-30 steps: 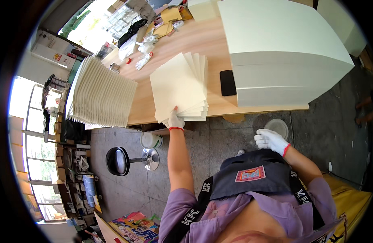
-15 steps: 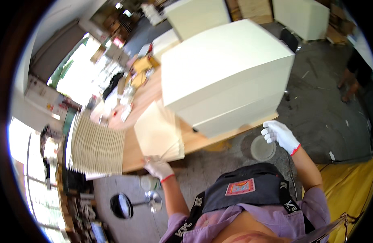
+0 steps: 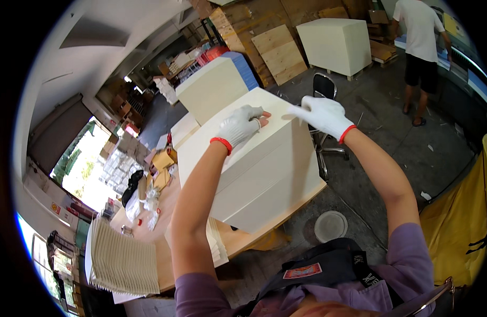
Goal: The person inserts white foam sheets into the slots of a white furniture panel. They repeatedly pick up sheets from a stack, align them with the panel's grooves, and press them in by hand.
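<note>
Wooden desk (image 3: 243, 242) on grey floor (image 3: 368, 211); tall paper stack (image 3: 270, 182) of cream sheets sits at its right end, squared up, presumably to keep the edges even and within reach. Left hand (image 3: 241, 127), gloved, over the stack's top, fingers half curled, bare tips showing; can't tell if it has hold of a sheet. Right hand (image 3: 324, 115), gloved, at the top's right edge, fingers partly bent toward the paper; no sheet visibly held, contact unclear. Both hands sit near the edge, likely because sheets are easiest to get at there. Just beside the stack, fanned sheets (image 3: 217, 245), partly hidden by left forearm (image 3: 196, 206); fanning probably keeps them separable. Ridged paper pile (image 3: 124, 259) at desk's left end, layers offset, maybe to mark batches. Containers: round tub (image 3: 331, 227) on the floor near the desk, can't tell lid from contents; yellow envelopes (image 3: 161, 160) on the far side, insides hidden. Farther off, pale paper block (image 3: 336, 47) on a pallet (image 3: 351, 77), likely to keep it off the floor; co-worker (image 3: 419, 37) at right, facing away.
</note>
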A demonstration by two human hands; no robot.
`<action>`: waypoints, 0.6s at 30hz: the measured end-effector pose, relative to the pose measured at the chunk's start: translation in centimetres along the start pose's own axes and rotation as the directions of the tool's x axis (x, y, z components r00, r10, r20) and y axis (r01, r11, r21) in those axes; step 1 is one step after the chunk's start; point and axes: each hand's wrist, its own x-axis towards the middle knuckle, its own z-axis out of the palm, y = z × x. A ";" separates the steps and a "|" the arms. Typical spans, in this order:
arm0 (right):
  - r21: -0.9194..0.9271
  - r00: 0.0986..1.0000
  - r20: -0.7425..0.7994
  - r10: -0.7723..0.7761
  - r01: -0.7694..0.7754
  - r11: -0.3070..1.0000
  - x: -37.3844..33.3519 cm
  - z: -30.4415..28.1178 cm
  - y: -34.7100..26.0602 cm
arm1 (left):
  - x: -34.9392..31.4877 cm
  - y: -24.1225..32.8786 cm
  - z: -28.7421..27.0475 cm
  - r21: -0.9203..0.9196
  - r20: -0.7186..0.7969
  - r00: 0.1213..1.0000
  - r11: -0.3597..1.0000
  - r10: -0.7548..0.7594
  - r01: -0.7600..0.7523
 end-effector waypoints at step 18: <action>0.626 0.982 -0.187 0.038 0.089 0.775 2.7 3.3 -1.5 | -0.7 1.9 1.9 -0.435 -0.075 0.996 0.900 -0.037 0.001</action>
